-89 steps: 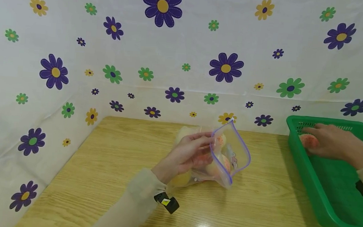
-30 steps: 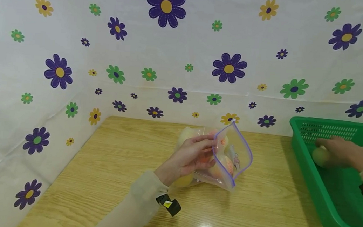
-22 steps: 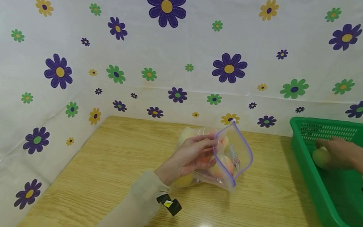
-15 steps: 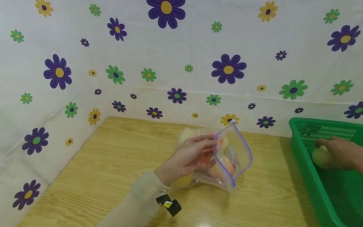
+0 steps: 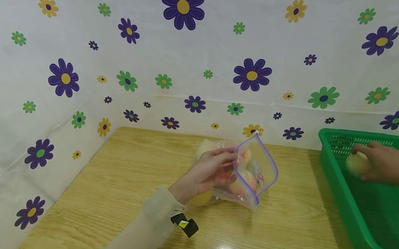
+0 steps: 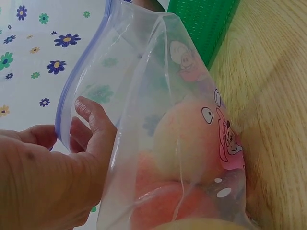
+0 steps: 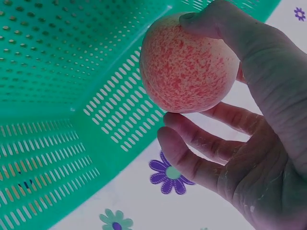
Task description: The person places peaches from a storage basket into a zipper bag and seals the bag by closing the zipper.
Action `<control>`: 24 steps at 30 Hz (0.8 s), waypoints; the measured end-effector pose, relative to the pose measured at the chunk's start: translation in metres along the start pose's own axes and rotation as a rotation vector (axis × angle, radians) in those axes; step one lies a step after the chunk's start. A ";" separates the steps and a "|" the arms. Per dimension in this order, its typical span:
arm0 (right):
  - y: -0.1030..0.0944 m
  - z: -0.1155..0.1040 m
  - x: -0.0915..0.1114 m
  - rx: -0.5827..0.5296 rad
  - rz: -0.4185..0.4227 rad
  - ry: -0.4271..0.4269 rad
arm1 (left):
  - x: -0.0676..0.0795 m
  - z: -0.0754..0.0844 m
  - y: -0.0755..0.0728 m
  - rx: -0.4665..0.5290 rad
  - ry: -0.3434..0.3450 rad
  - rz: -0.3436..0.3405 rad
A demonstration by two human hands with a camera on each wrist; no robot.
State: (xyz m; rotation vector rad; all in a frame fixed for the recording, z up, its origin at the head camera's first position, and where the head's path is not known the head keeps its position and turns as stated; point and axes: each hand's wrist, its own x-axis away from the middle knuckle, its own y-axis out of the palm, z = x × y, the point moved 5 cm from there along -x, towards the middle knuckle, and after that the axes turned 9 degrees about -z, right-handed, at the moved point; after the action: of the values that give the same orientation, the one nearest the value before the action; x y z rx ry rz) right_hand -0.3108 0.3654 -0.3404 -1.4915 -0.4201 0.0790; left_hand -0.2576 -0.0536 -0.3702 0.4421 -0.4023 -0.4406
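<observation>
A clear zip-lock bag (image 5: 230,196) with a purple zip edge lies on the table, its mouth spread open toward the right. Several peaches (image 6: 184,143) show through its plastic in the left wrist view. My left hand (image 5: 206,175) holds the bag's near side by the zip edge, fingers bent at the mouth. Over at the right, my right hand (image 5: 387,164) grips a round peach (image 5: 357,164) inside the green basket. The right wrist view shows this peach (image 7: 187,67) with red speckles, between thumb and fingers.
The green plastic basket (image 5: 342,194) with slotted walls stands on the table's right side. Behind the wooden table (image 5: 111,195) hangs a white cloth (image 5: 198,43) printed with flowers. A strip of table lies between bag and basket.
Three seconds ago my right hand was at a redder peach near the basket's far left corner; now it holds a paler-looking one, slightly raised since half a second ago. My left hand stays at the bag.
</observation>
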 end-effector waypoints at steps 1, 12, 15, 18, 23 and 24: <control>-0.002 -0.001 0.001 0.004 0.007 0.002 | 0.000 0.000 0.000 0.000 0.002 -0.002; -0.028 -0.014 0.019 0.035 0.098 0.023 | 0.003 0.003 0.003 -0.004 0.013 -0.006; -0.035 -0.019 0.021 0.044 0.134 0.005 | 0.004 0.004 0.003 -0.012 0.015 -0.007; -0.040 -0.025 0.022 0.056 0.174 -0.020 | 0.003 0.004 0.003 -0.023 0.018 -0.006; -0.048 -0.039 0.023 0.071 0.227 -0.070 | 0.003 0.005 0.003 -0.017 0.019 -0.004; -0.050 -0.041 0.024 0.071 0.230 -0.072 | 0.002 0.005 0.003 -0.013 0.020 -0.005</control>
State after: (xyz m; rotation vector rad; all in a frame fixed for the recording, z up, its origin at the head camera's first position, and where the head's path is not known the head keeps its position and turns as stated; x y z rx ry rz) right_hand -0.2859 0.3294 -0.2875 -1.4652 -0.2992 0.3269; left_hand -0.2571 -0.0540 -0.3638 0.4343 -0.3790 -0.4433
